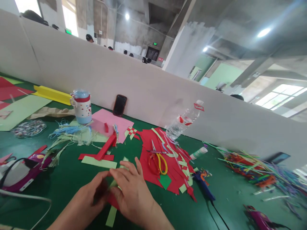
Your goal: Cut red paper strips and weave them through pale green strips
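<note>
My left hand (90,198) and my right hand (135,195) meet over the near part of the table, bent round pale green paper strips (111,217) and a piece of red paper (113,202). Fingers hide most of the paper where the strips cross. One green strip sticks out below my hands toward me, and a short end shows above them. Just beyond lie red paper strips (105,147) and a flat pale green strip (98,161). Right of my hands, scissors (158,161) with red and yellow handles rest on a red sheet (148,174) strewn with paper scraps.
A plastic bottle (183,124) leans by the white partition (144,91). A glue stick (199,153), a blue glue gun (204,185) with a cord and pipe cleaners (254,169) lie right. Leftward are a cup (82,108), tassels (72,132), a phone (120,105) and a purple corded device (35,167).
</note>
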A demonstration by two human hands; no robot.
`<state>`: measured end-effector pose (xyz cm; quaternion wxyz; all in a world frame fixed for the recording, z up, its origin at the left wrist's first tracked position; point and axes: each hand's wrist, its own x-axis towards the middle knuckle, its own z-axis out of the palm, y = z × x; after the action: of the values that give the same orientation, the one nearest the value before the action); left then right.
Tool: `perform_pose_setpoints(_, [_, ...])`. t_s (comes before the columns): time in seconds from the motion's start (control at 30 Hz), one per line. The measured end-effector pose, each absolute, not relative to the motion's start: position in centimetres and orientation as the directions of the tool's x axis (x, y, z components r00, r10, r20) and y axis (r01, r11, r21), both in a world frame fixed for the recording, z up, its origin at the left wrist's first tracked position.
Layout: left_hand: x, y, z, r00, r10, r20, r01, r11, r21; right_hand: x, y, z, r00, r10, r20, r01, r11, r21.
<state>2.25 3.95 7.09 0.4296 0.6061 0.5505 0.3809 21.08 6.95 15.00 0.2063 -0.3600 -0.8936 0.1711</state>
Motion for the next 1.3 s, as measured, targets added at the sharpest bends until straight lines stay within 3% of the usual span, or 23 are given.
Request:
perform_pose_setpoints(0.17, [2.6,4.7,8.8,0.034,0.995,0.097,0.254,-0.102,0.962,21.2,9.0,15.6,-0.632,0.764,0.133,0.611,0.596,-0.521])
perform_pose_setpoints(0.43, [4.4,5.7,7.4,-0.181,0.983,-0.043,-0.009,0.043,0.999,21.5,11.5,15.4,-0.521,0.853,-0.003,0.621,0.376,-0.688])
perform_pose_setpoints(0.67, [3.5,6.3,6.6,-0.212,0.970,-0.119,0.047,0.132,0.990,22.2,13.1,14.6,-0.523,0.845,-0.111,0.613,0.282,-0.738])
perform_pose_setpoints(1.0, [3.3,6.7,8.1,-0.129,0.963,-0.237,0.116,0.252,0.961,22.3,13.6,13.6,-0.575,0.808,-0.130,0.603,0.311,-0.735])
perform_pose_setpoints(1.3, [2.9,6.1,8.8,-0.123,0.974,-0.188,0.186,0.209,0.960,22.3,13.5,13.4,-0.623,0.761,-0.181,0.599,0.314,-0.737])
